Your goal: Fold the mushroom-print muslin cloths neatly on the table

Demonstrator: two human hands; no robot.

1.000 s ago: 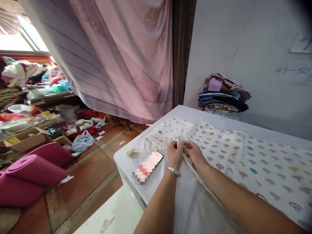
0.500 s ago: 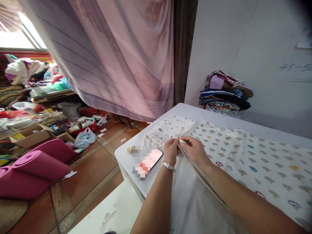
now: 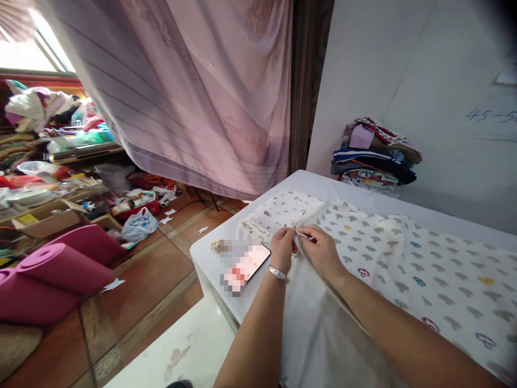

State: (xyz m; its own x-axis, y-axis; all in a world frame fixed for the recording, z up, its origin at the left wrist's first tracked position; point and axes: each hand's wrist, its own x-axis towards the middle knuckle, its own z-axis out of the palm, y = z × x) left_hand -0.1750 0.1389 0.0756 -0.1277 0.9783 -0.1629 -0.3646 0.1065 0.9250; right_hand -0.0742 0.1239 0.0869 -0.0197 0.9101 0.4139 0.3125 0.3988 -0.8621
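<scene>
Along the edge of a mushroom-print cloth [image 3: 379,245], left hand [image 3: 284,247] and right hand [image 3: 322,250] pinched the fabric, fingertips close together. Cloth: spread rightward from the grip, over a white table [image 3: 309,180]. Phone [image 3: 256,264]: lay left of the grip. Bracelet [image 3: 278,274]: sat nearer the viewer than the grip, on the left wrist.

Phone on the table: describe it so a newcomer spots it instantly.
Find the white table, then the left hand pinching the printed cloth. The phone lies flat just left of that wrist's bracelet. Unlike the cloth and small beige item near it, it is a dark-edged slab with a partly pixelated pink-and-red screen.
</scene>
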